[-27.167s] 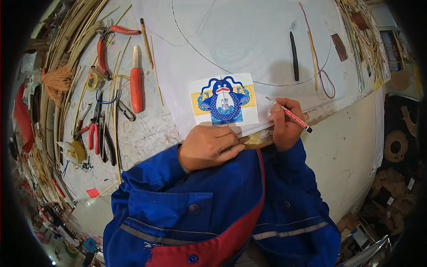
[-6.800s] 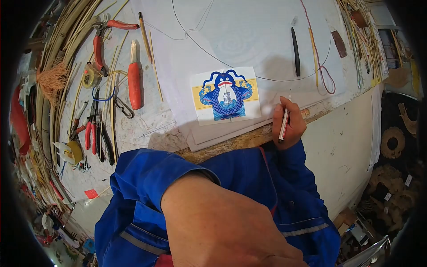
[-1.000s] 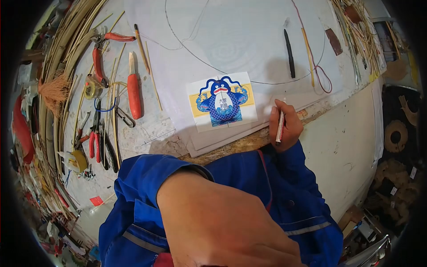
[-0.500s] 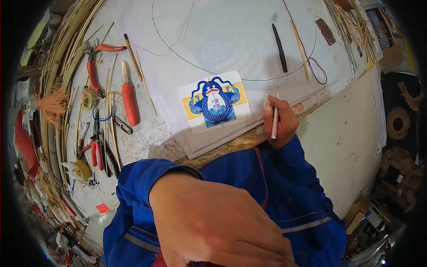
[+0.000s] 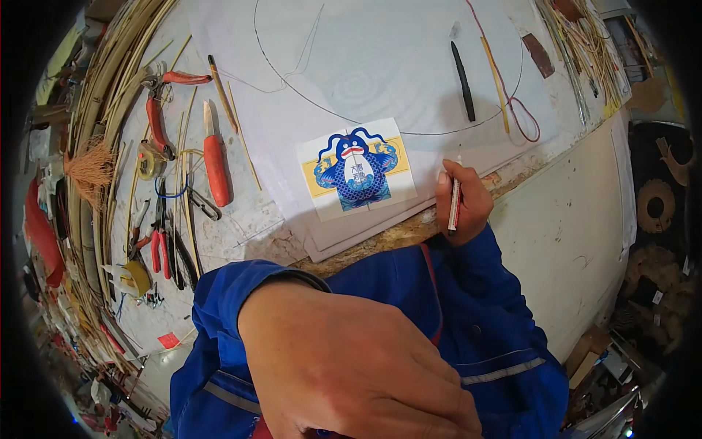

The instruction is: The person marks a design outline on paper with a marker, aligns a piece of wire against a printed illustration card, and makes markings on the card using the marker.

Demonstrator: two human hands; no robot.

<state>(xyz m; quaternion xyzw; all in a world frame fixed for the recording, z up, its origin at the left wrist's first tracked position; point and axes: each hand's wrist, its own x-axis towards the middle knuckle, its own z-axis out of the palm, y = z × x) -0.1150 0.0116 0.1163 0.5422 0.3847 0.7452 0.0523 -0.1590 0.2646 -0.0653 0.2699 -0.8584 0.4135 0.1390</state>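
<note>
My right hand (image 5: pixel 465 197) is closed around a slim red-and-white pencil (image 5: pixel 454 205), its thin tip pointing away from me, by the near edge of the paper. To its left lies a printed picture (image 5: pixel 358 170) of a blue fish-like figure with a white belly. Under it are large white sheets (image 5: pixel 278 146), with a curved dark line drawn across them. My left hand (image 5: pixel 358 366) looms large and close to the camera, back upward. Its fingers are bent together; the tips and anything in them are out of sight.
A black pen (image 5: pixel 463 82), a thin yellow stick (image 5: pixel 494 80) and a red cord (image 5: pixel 523 121) lie on the paper. At left are a red-handled knife (image 5: pixel 216 172), pruning shears (image 5: pixel 154 117), a tape measure (image 5: pixel 151 162), pliers (image 5: pixel 159 252) and bamboo strips (image 5: pixel 95 146).
The view has shifted slightly, so the table items sit a little to the right and lower. My left hand has tilted slightly; my right hand keeps its hold on the pencil.
</note>
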